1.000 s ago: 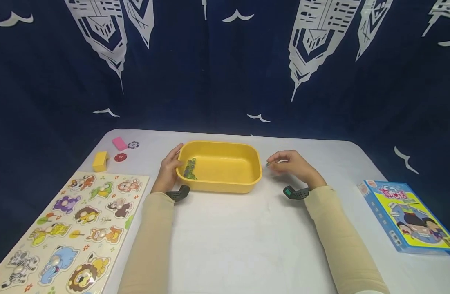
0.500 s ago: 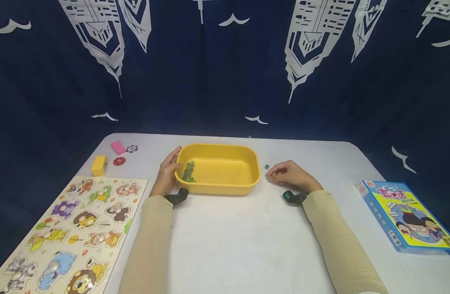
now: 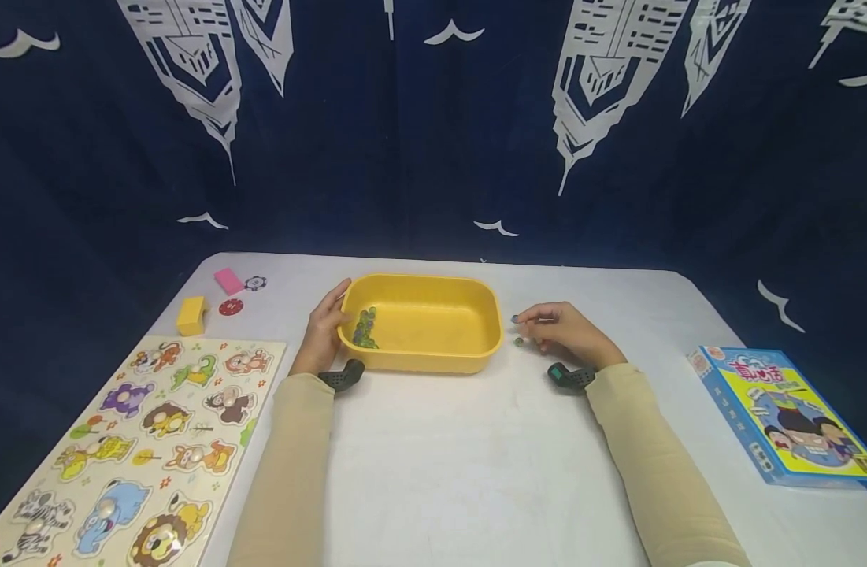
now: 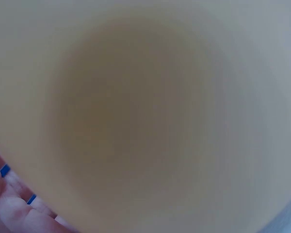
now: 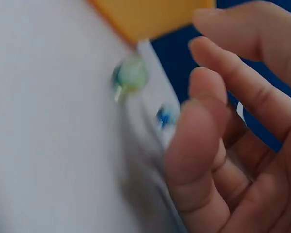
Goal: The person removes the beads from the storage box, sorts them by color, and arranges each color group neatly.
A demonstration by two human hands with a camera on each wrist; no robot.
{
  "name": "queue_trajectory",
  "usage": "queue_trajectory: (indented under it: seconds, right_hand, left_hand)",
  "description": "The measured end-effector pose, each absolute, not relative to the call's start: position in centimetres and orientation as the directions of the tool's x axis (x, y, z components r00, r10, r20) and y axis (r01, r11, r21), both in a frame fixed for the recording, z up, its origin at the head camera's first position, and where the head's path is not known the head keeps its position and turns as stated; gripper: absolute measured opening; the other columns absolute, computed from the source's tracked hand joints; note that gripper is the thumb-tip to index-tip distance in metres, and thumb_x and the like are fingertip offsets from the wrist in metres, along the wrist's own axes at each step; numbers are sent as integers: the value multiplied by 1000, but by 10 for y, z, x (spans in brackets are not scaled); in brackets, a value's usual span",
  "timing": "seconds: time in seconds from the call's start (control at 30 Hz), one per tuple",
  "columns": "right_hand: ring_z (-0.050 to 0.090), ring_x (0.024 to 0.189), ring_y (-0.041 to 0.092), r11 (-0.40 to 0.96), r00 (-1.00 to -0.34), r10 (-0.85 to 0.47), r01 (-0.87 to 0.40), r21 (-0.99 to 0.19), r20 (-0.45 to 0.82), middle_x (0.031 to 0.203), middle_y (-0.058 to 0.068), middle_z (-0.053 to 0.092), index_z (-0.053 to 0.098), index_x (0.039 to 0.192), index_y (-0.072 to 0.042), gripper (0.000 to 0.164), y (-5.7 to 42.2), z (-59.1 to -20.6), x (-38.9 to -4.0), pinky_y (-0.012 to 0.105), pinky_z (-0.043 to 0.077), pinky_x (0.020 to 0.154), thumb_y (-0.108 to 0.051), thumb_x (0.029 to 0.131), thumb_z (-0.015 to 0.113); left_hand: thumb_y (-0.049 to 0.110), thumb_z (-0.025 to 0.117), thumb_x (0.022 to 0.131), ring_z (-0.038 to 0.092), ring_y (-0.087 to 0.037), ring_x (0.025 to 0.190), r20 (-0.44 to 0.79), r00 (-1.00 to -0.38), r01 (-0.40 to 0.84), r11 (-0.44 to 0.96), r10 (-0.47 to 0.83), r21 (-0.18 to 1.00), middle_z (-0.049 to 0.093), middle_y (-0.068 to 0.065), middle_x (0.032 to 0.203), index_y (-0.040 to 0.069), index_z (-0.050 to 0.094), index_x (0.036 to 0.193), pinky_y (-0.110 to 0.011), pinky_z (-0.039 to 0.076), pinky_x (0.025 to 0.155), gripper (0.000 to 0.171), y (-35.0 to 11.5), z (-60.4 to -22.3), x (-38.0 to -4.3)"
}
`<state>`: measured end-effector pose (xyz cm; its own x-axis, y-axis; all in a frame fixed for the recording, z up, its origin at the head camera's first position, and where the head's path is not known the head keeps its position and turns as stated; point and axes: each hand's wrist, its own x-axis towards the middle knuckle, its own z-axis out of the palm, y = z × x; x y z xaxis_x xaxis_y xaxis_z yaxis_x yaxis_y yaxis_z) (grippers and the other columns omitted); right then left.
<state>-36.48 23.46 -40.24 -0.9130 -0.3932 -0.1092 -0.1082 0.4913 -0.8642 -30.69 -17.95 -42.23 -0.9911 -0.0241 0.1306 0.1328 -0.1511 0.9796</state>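
Holding one tray point(image 3: 426, 362) (two marbles point(image 5: 132, 74) outside).

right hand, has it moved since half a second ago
Yes, slightly: the right hand shifted away from the person, judged against the game box in the head view.

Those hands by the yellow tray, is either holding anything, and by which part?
The left hand holds the yellow tray by the rim at its left end. The right hand appears to hold nothing: the blue marble beside it is not visibly pinched.
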Motion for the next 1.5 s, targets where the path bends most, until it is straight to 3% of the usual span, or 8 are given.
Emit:
queue_trajectory:
  seconds: [0.3,0.37,0.53,0.67,0.9,1.07,1.3,1.5]
  right_hand:
    - [58,72,21,377,-900,-432,-241,-894,60,107,23,66,66,119,3,32,190,-358,-348,31,55,71,-16,93,68]
    - [58,73,22,346,-882,-462,-280,-896,97,106,20,67,67,117,4,31,175,-350,-342,33,56,70,-14,92,68]
    - [62,80,35,292,-806,-578,-348,-891,126,101,26,65,69,114,4,26,129,-344,-334,40,59,73,-10,92,68]
    - [64,85,33,272,-708,-700,-383,-883,92,106,29,66,68,113,8,25,95,-353,-334,37,58,79,-5,92,67]
    - [63,93,13,348,-589,-808,-469,-812,-6,107,6,73,74,111,-2,20,53,-369,-338,28,55,88,-4,92,67]
    - [63,94,13,432,-578,-811,-486,-760,-91,101,0,74,75,112,-6,23,37,-372,-340,27,52,92,-3,89,68]
    - [60,86,13,522,-575,-795,-488,-699,-192,95,0,73,77,104,-7,26,21,-369,-341,23,50,80,3,84,64]
    - [57,79,14,573,-601,-764,-465,-675,-234,88,1,72,77,95,-6,15,14,-368,-342,22,47,71,-1,85,67]
  left_hand:
    - [0,40,84,35,-29,145,137,-990,139,-190,-25,972,36,-16,157,8,30,156,-40,23,121,73,-180,-423,-307]
    - [0,40,84,35,-28,145,131,-991,134,-186,-31,973,37,-16,157,8,31,156,-40,23,121,73,-179,-422,-307]
    - [1,41,84,35,-27,145,121,-992,126,-185,-41,975,37,-14,157,10,32,156,-41,22,121,73,-179,-422,-309]
    - [1,41,84,35,-28,145,136,-990,139,-198,-27,970,36,-15,158,9,31,156,-41,22,121,73,-179,-423,-311]
    - [0,41,84,35,-29,145,154,-988,156,-197,-24,968,36,-16,158,8,31,156,-40,23,121,73,-179,-424,-310]
    - [1,41,84,34,-29,145,149,-988,151,-196,-26,969,35,-15,158,8,31,156,-40,23,121,73,-181,-423,-309]
    - [0,40,84,34,-29,146,151,-988,152,-194,-23,969,34,-16,159,7,30,156,-39,23,121,73,-182,-422,-309]
    - [1,40,84,32,-28,146,154,-988,154,-186,-15,971,33,-16,159,7,29,156,-39,23,121,74,-180,-422,-308]
